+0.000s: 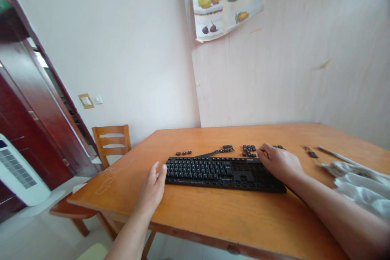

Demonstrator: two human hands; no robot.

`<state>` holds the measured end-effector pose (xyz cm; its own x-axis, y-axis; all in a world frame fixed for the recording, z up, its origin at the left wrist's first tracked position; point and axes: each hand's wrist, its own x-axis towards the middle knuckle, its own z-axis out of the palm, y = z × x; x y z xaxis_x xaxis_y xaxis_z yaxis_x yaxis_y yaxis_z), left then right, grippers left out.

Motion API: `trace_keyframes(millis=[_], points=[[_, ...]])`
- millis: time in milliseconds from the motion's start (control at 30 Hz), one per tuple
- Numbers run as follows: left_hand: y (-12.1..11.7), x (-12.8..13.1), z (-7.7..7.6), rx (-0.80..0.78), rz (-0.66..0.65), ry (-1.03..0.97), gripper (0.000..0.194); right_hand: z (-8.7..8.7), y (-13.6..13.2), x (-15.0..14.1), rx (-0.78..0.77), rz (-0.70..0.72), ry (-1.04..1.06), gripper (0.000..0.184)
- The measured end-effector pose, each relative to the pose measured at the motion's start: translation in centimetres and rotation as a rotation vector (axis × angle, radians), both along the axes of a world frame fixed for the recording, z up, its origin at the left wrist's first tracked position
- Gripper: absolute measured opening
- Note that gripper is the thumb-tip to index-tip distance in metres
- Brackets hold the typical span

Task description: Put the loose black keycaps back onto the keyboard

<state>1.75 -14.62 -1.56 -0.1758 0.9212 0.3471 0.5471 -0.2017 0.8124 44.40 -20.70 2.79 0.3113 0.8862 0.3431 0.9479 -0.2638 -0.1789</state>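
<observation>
A black computer keyboard [198,170] lies on the wooden table in front of me. Several sockets in its right part have no keycaps. My left hand [154,185] grips the keyboard's left end, thumb at the edge. Over the right end of the keyboard is my right hand [280,162], its fingers curled together near the back edge; whatever they hold is hidden. Loose black keycaps [249,149] lie just behind the keyboard, with a row of three small keycaps [183,153] further left. Another row of keycaps [224,151] sits beside a dark strip [205,155].
On the table's [243,211] right side are a crumpled translucent plastic bag [362,191], a thin stick [335,154] and a small dark object [313,154] with a cord. A wooden chair [112,142] stands at the left. Fruit pictures [228,6] hang on the wall.
</observation>
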Motion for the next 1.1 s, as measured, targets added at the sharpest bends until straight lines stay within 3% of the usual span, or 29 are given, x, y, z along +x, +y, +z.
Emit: trace_keyframes(millis=[267,567,767,1100], points=[[0.7,0.4,-0.1,-0.014,-0.005,-0.018,0.064,-0.4,-0.6,-0.5,0.056,-0.034,-0.074,0.041],[0.4,0.9,1.0,-0.060,0.021,0.116,0.064,1.2,-1.3,-2.1,0.054,0.017,-0.172,0.037],[0.6,0.8,0.9,-0.053,0.016,0.161,0.068,2.1,-2.0,-2.0,0.012,-0.050,-0.131,0.041],[0.5,1.0,1.1,-0.064,0.011,0.167,0.069,0.0,-6.5,-2.4,-0.139,-0.155,-0.028,0.038]])
